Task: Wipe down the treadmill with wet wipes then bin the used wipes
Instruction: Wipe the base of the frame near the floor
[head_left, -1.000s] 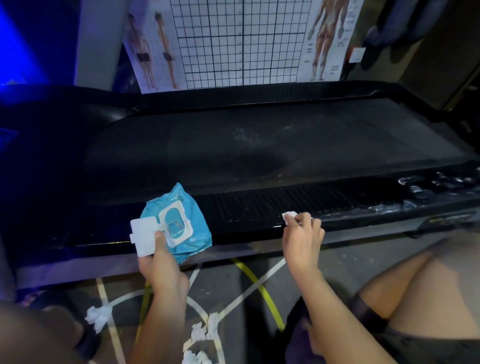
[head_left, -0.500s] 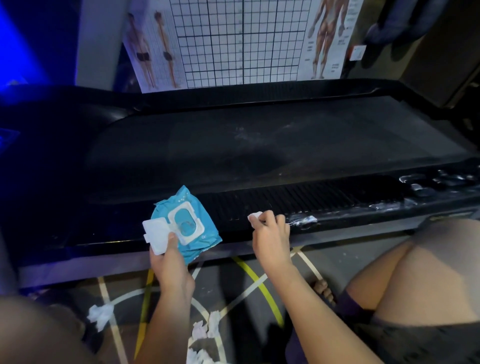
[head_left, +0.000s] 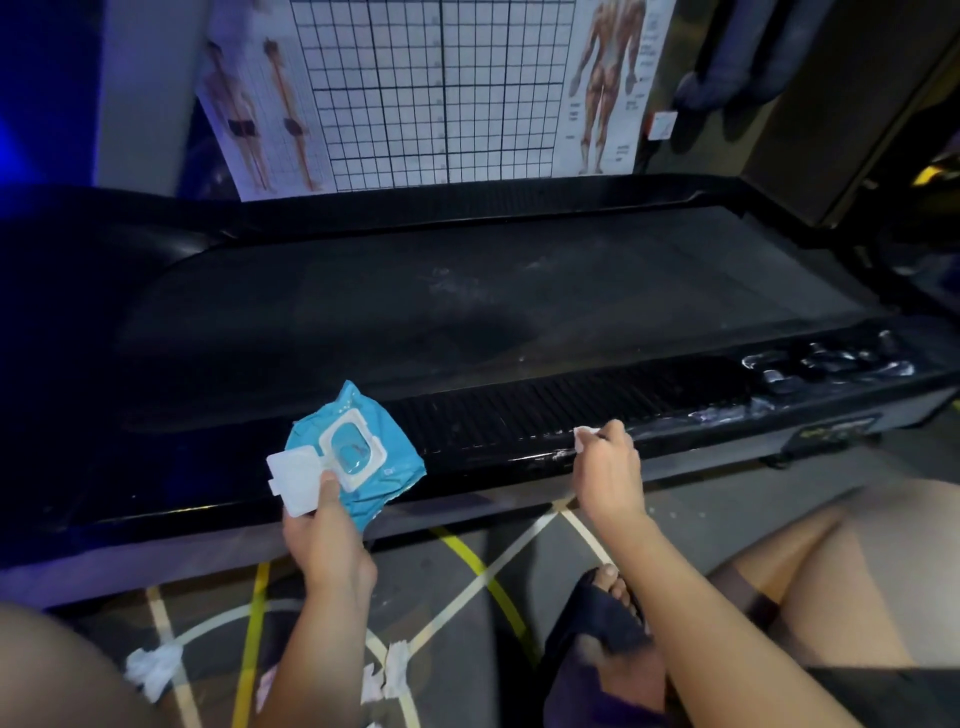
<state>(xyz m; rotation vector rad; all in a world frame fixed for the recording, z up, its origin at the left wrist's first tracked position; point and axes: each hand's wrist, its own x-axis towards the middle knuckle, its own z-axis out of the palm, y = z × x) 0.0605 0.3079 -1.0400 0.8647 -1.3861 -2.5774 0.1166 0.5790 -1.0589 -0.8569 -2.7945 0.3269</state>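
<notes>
Your left hand grips the blue pack of wet wipes from below, and the thumb lies on its white lid, which stands flipped open to the left. You hold the pack over the near edge of the treadmill, at the left end of the ribbed side rail; whether it touches the rail, I cannot tell. Your right hand is closed around a small white wipe. The fingers are curled and press the wipe on the glossy near edge of this rail, and only a corner of the wipe shows above the knuckles. To the right of this hand, wet smears shine on the rail. The dark belt lies behind the rail and carries some pale marks in its middle. On the floor in front of the treadmill, white and yellow lines cross, and crumpled used wipes lie there: 1 at the left near your knee and 2 more pieces close together between your arms. Your foot in a dark sandal stands just beside your right forearm. Behind the treadmill stands a poster with a grid and body figures.
</notes>
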